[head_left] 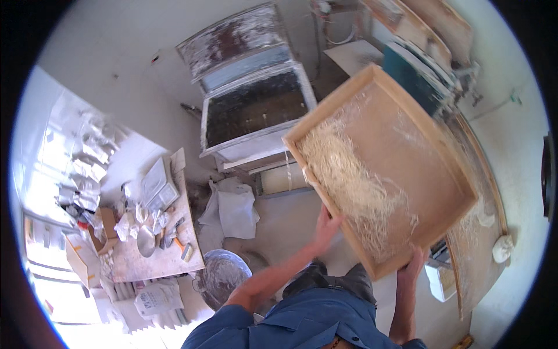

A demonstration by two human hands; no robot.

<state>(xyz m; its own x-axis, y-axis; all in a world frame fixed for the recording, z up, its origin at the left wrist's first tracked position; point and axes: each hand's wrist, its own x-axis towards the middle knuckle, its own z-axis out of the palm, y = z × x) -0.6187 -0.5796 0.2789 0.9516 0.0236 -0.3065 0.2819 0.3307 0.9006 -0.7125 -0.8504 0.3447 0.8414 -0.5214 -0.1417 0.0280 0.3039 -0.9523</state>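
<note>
A shallow wooden tray (407, 136) with raised sides is tilted in the air in front of me, right of centre. Thin pale noodles (340, 168) lie heaped along its left side, with loose strands scattered toward the near corner. My left hand (327, 231) grips the tray's left wall, fingers partly hidden beneath it. At the near right corner, my right hand (414, 262) holds the lower edge, and its fingers are mostly out of sight under the tray.
A floury wooden worktop (479, 256) runs along the right wall. At the back stands a white-rimmed chest (256, 110) with its lid raised. A metal tub (224, 273) and white sacks (237, 209) are on the floor. The left table (139, 264) carries a brush (186, 251) and bags.
</note>
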